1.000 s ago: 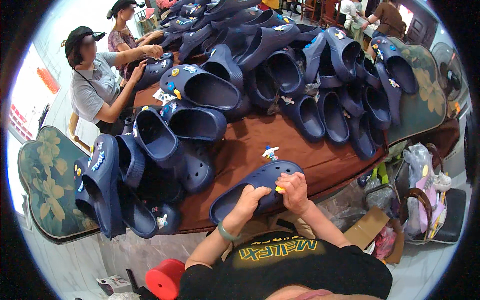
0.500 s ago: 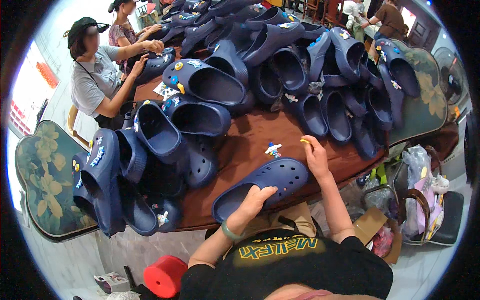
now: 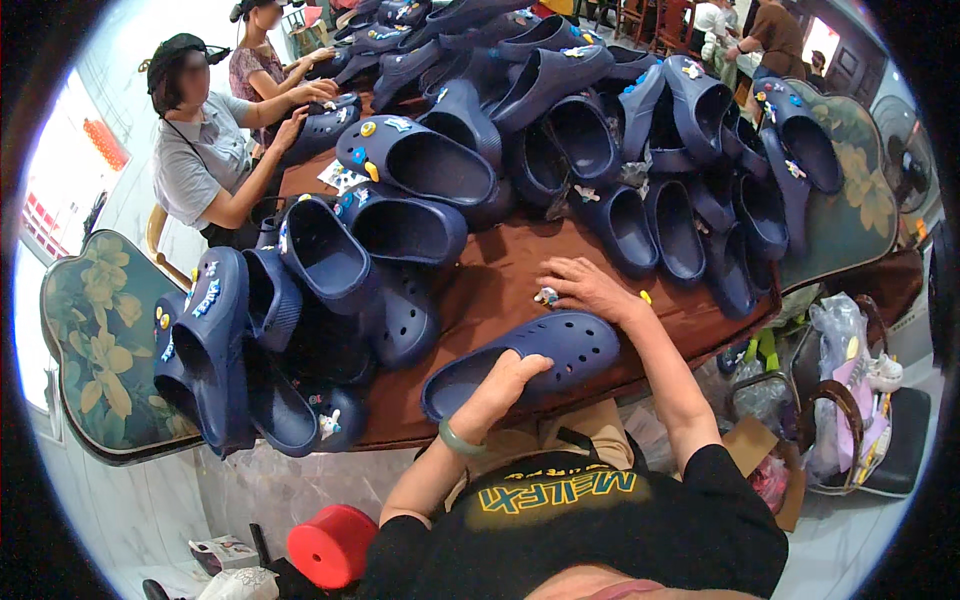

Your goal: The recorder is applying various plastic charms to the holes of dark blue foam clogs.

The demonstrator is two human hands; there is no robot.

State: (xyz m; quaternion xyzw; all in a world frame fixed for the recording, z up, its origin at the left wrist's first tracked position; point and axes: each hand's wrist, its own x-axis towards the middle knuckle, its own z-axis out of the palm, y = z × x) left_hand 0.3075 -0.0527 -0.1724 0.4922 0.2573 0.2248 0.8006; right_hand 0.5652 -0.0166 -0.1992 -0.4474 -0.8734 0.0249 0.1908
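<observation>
Fingers of your left hand (image 3: 500, 388) grip a navy-blue, foam-like clog with round holes across its toe (image 3: 572, 343), as the head view shows. Your left thumb lies on top of the upper; the other fingers are mostly hidden in the foot opening. The clog rests along the near edge of the tabletop (image 3: 490, 285), which is covered in reddish-brown cloth, with its toe toward your right. A pale green bangle (image 3: 460, 440) circles your left wrist.

Your right hand (image 3: 592, 290) reaches past the clog, its fingers pointing left and slightly spread over a small white-and-blue figure charm (image 3: 546, 297); you cannot tell from here whether they pinch it. Just beside your right wrist shows a small yellow piece (image 3: 645, 297).

Beyond your hands, a big pile of charm-trimmed navy clogs (image 3: 590, 140) covers the far part, and another cluster of navy clogs (image 3: 325, 250) stands to your left. Past that cluster, a co-worker in a pale grey shirt (image 3: 195, 170) has both hands at another clog (image 3: 325, 122). On the floor below stands a round red stool (image 3: 335, 545).
</observation>
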